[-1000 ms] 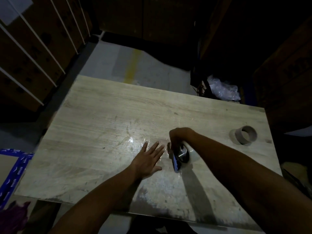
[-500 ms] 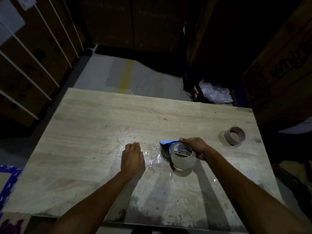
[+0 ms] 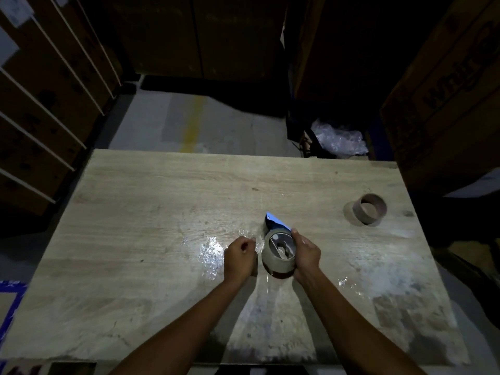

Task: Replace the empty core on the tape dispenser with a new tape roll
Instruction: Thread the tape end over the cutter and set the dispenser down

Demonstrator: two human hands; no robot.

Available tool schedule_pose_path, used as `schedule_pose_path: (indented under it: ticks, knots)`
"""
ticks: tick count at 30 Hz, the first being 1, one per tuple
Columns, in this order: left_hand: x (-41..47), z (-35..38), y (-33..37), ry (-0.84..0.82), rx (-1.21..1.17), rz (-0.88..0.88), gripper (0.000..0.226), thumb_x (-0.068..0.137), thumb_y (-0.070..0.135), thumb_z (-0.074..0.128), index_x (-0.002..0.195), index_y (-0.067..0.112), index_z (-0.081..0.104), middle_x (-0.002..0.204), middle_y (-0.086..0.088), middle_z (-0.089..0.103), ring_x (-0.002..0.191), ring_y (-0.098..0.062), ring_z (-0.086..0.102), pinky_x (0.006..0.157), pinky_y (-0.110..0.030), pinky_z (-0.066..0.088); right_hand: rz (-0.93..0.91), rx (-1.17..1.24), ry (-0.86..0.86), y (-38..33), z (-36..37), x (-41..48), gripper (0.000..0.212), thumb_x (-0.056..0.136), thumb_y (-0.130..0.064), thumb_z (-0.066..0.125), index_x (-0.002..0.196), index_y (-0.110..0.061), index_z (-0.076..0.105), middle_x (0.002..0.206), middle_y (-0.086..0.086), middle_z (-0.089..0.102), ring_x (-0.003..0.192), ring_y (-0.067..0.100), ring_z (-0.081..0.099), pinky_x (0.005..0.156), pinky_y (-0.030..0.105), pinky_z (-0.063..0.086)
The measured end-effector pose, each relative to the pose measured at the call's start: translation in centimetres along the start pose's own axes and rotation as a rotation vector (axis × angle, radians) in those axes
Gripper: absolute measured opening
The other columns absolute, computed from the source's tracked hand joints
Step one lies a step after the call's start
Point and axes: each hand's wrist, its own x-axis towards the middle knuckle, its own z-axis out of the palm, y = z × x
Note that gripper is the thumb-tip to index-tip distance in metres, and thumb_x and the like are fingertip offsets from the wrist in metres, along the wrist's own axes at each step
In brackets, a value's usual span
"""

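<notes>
- With the new tape roll [image 3: 278, 255] already seated on the tape dispenser [image 3: 273, 222] near the middle of the table [image 3: 140, 201], now threading the loose end.
- Right hand [image 3: 305, 255]: fingers wrapped round the roll's far side, holding it firm.
- Left hand [image 3: 239, 255]: curled nearly shut just beside the roll, seemingly pinching clear film; cannot tell for sure.
- Best done by steadying the roll, pulling the end straight toward the blue blade end, avoiding creases.
- Empty core [image 3: 369, 208] standing well apart, toward the right edge.
- Hard to make out: tape end, blade, glossy film on the wood; dim light throughout.
</notes>
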Motion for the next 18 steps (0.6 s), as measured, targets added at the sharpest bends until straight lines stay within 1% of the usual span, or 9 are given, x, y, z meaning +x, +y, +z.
schedule_pose_path:
  ticks: [2,3,5,7,9,10,14,16,18]
  knots:
    - [-0.1,0.3,0.3,-0.037,0.003,-0.001,0.027,0.093,0.027,0.066,0.079,0.004,0.068,0.075,-0.014,0.07,0.076,-0.032,0.067,0.071,-0.042,0.054,-0.009,-0.008,0.025,0.5,0.1,-0.3,0.024,0.083,-0.029,0.079,0.09,-0.006,0.079,0.082,0.011,0.077,0.084,0.031,0.073,0.085,0.043,0.059]
    - [-0.1,0.4,0.4,-0.061,-0.003,-0.017,0.027,0.092,0.03,0.068,0.08,0.005,0.069,0.077,-0.012,0.071,0.076,-0.03,0.069,0.072,-0.042,0.056,-0.014,-0.007,0.03,0.8,0.2,-0.5,0.028,0.083,-0.032,0.078,0.094,-0.006,0.079,0.085,0.012,0.077,0.087,0.032,0.073,0.087,0.045,0.058]
    - [-0.1,0.6,0.5,-0.101,-0.007,-0.05,0.029,0.087,0.036,0.072,0.082,0.007,0.07,0.078,-0.01,0.072,0.077,-0.027,0.07,0.073,-0.044,0.06,-0.041,-0.014,0.039,1.1,0.5,-0.8,0.03,0.083,-0.036,0.076,0.095,-0.009,0.079,0.086,0.009,0.078,0.087,0.029,0.074,0.087,0.044,0.058]
    - [0.0,0.7,0.5,-0.104,0.017,-0.056,0.031,0.083,0.038,0.076,0.083,0.008,0.07,0.079,-0.009,0.073,0.077,-0.025,0.07,0.073,-0.042,0.059,-0.065,-0.03,0.051,1.5,0.7,-1.0,0.029,0.083,-0.04,0.075,0.093,-0.013,0.08,0.082,0.003,0.079,0.082,0.022,0.075,0.081,0.038,0.058]
    - [0.1,0.8,0.5,-0.079,0.042,-0.058,0.028,0.081,0.033,0.08,0.085,0.007,0.071,0.08,-0.008,0.073,0.077,-0.023,0.07,0.072,-0.037,0.058,-0.069,-0.029,0.056,1.7,0.9,-1.2,0.027,0.084,-0.04,0.074,0.093,-0.015,0.08,0.078,-0.002,0.079,0.075,0.015,0.075,0.073,0.032,0.057]
    - [0.2,0.8,0.5,-0.068,0.056,-0.057,0.024,0.08,0.03,0.08,0.085,0.008,0.071,0.08,-0.007,0.073,0.077,-0.021,0.07,0.072,-0.035,0.057,-0.069,-0.026,0.056,1.8,0.9,-1.3,0.026,0.084,-0.039,0.074,0.094,-0.015,0.08,0.079,-0.002,0.079,0.075,0.015,0.075,0.073,0.032,0.058]
    - [0.3,0.9,0.5,-0.067,0.098,-0.047,0.015,0.081,0.02,0.078,0.085,0.007,0.073,0.079,-0.007,0.074,0.075,-0.02,0.07,0.071,-0.034,0.058,-0.109,-0.086,0.04,2.0,1.1,-1.4,0.016,0.089,-0.037,0.07,0.088,-0.024,0.079,0.088,0.0,0.078,0.088,0.023,0.073,0.087,0.044,0.058]
    - [0.3,0.9,0.5,-0.057,0.126,-0.019,0.012,0.081,0.018,0.075,0.083,0.007,0.074,0.076,-0.006,0.075,0.073,-0.018,0.07,0.07,-0.031,0.057,-0.134,-0.154,0.033,1.9,0.9,-1.5,0.019,0.089,-0.037,0.069,0.094,-0.022,0.079,0.093,0.001,0.078,0.09,0.023,0.072,0.088,0.045,0.057]
    - [0.3,0.9,0.5,-0.052,0.166,0.007,0.011,0.081,0.018,0.074,0.08,0.007,0.076,0.074,-0.004,0.075,0.07,-0.017,0.071,0.068,-0.029,0.056,-0.188,-0.235,0.021,1.8,0.6,-1.7,0.019,0.089,-0.032,0.07,0.097,-0.018,0.079,0.096,0.003,0.077,0.091,0.022,0.071,0.088,0.043,0.057]
